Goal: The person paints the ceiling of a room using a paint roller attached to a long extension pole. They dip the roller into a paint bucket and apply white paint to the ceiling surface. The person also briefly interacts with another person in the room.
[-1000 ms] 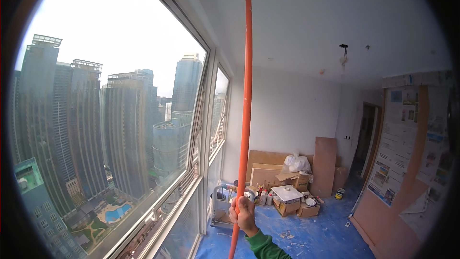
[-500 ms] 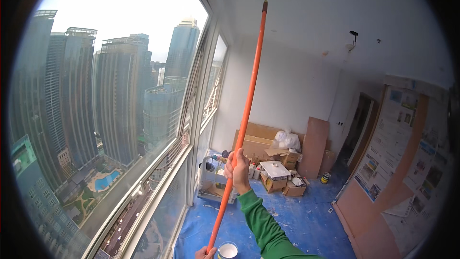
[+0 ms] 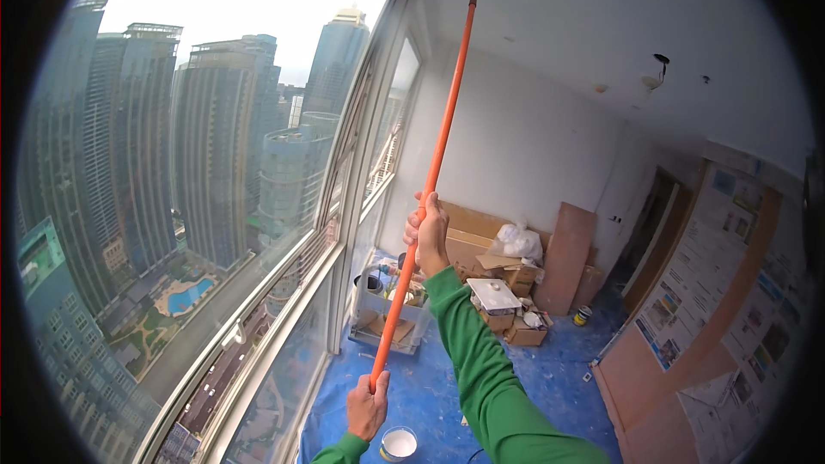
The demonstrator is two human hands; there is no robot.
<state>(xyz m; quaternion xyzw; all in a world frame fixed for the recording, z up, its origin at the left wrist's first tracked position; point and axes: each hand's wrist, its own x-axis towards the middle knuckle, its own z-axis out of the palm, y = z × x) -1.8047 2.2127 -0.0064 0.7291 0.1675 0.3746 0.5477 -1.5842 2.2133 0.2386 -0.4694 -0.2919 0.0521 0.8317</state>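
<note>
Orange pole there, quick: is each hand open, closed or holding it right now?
Left hand: closed, holding the orange pole low down.
Right hand: closed, holding the same pole higher up.

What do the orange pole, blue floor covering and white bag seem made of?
Orange pole: smooth, faintly shiny; perhaps painted metal or fibreglass. Blue floor covering: probably plastic sheeting, slightly glossy, wrinkled. White bag: likely thin plastic, shiny and crumpled.

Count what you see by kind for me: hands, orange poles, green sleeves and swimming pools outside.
Hands (left hand, right hand): 2
Orange pole: 1
Green sleeves (left sleeve, right sleeve): 2
Swimming pool: 1
Total: 6
</note>
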